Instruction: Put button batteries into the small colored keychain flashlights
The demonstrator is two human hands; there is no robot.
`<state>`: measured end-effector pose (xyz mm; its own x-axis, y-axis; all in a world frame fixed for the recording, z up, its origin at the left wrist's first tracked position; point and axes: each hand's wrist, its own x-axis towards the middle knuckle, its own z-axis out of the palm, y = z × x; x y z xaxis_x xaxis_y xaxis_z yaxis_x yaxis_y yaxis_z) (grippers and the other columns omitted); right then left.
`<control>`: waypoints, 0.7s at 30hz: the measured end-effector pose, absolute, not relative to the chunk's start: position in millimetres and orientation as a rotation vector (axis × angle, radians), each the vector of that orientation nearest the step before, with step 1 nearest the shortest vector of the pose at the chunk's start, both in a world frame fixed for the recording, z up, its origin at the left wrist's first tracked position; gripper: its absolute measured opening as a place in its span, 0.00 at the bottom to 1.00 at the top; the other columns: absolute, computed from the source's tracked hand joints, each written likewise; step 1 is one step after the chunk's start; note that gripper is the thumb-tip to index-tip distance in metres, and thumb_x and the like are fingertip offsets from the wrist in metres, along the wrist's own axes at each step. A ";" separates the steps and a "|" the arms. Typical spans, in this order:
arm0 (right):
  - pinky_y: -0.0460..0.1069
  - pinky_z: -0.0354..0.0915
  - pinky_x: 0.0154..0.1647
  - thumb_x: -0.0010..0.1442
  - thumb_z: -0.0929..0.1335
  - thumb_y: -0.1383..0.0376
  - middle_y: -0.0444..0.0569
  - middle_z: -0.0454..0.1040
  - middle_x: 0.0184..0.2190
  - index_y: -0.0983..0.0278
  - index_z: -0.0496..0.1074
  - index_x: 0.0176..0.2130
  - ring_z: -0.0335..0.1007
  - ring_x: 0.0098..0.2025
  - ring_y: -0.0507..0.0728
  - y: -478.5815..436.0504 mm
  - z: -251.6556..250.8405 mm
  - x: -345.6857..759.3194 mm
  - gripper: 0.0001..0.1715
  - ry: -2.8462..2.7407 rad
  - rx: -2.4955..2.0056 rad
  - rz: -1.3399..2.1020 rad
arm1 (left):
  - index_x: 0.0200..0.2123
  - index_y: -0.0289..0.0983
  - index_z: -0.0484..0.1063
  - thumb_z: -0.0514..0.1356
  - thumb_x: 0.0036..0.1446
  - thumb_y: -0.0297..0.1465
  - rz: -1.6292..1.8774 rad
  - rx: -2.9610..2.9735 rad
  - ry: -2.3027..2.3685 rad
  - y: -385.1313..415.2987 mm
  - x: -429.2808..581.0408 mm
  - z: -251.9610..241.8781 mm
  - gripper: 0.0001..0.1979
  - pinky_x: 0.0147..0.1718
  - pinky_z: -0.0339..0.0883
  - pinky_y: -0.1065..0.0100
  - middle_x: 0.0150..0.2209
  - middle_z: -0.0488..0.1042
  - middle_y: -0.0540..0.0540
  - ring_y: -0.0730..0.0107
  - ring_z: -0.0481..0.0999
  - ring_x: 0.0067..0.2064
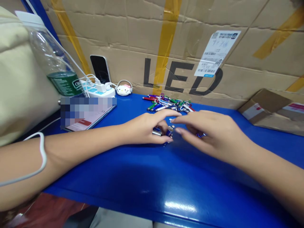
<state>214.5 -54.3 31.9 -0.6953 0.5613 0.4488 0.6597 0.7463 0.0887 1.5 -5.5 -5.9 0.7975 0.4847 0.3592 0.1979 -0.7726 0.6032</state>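
My left hand (pixel 154 128) is closed round a small metal penlight (pixel 156 133), silver and blue, near the middle of the table. Its index finger stretches forward and its thumb lies along the near side. By these fingertips are tiny round silver pieces, like button cells (pixel 173 126), and a blue metal end. My right hand (pixel 209 133) reaches in from the right, slightly blurred. Its index finger and thumb are apart, close to the small pieces. Blue and silver bits (pixel 200 135) show beneath its curled fingers; whether they are touched is hidden.
Behind my hands lies a pile of coloured penlights (pixel 168 103) with clips. A phone (pixel 95 114), power strip (pixel 99 90), white cat-faced item (pixel 124 90) and plastic bottle (pixel 64 79) stand at left. Large cardboard (pixel 133 41) walls the back; a small carton (pixel 268 107) sits right.
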 end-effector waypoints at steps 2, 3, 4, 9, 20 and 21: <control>0.48 0.58 0.29 0.62 0.61 0.63 0.46 0.74 0.27 0.58 0.72 0.43 0.68 0.28 0.54 -52.2 35.9 215.7 0.13 -2.477 -1.065 -0.239 | 0.59 0.37 0.53 0.63 0.53 0.30 0.687 2.440 0.520 -5.6 1.3 -5.0 0.33 0.42 0.68 0.72 0.35 0.78 0.50 0.71 0.79 0.39; 0.47 0.58 0.28 0.61 0.62 0.63 0.46 0.74 0.27 0.59 0.72 0.41 0.68 0.28 0.54 -49.8 36.8 217.2 0.12 -2.442 -1.126 -0.202 | 0.59 0.37 0.54 0.63 0.53 0.30 0.697 2.437 0.530 -5.6 1.3 -4.6 0.33 0.42 0.68 0.72 0.34 0.78 0.50 0.72 0.78 0.39; 0.47 0.57 0.28 0.61 0.62 0.63 0.46 0.73 0.26 0.61 0.72 0.40 0.67 0.27 0.53 -46.4 36.5 219.2 0.11 -2.414 -1.174 -0.172 | 0.59 0.36 0.54 0.63 0.53 0.30 0.709 2.434 0.541 -5.6 1.4 -4.2 0.32 0.42 0.68 0.73 0.34 0.78 0.50 0.73 0.78 0.39; 0.47 0.58 0.29 0.58 0.64 0.64 0.47 0.73 0.28 0.63 0.73 0.34 0.67 0.29 0.54 -21.2 19.1 231.4 0.09 -2.435 -1.328 -0.086 | 0.54 0.36 0.59 0.63 0.52 0.30 0.705 2.446 0.501 -6.0 2.0 -4.0 0.27 0.40 0.68 0.75 0.33 0.77 0.50 0.74 0.78 0.38; 0.48 0.59 0.33 0.58 0.65 0.66 0.48 0.74 0.28 0.64 0.73 0.30 0.68 0.33 0.55 4.8 2.6 221.5 0.08 -2.532 -1.344 0.058 | 0.51 0.38 0.61 0.63 0.52 0.32 0.709 2.453 0.494 -3.8 2.3 -6.5 0.23 0.40 0.68 0.73 0.35 0.76 0.50 0.72 0.79 0.39; 0.47 0.58 0.33 0.58 0.65 0.66 0.48 0.73 0.27 0.64 0.73 0.29 0.68 0.32 0.55 6.7 0.9 221.1 0.08 -2.529 -1.340 0.050 | 0.51 0.38 0.61 0.63 0.53 0.32 0.708 2.456 0.488 -3.5 2.4 -6.6 0.23 0.40 0.68 0.73 0.35 0.76 0.50 0.72 0.78 0.39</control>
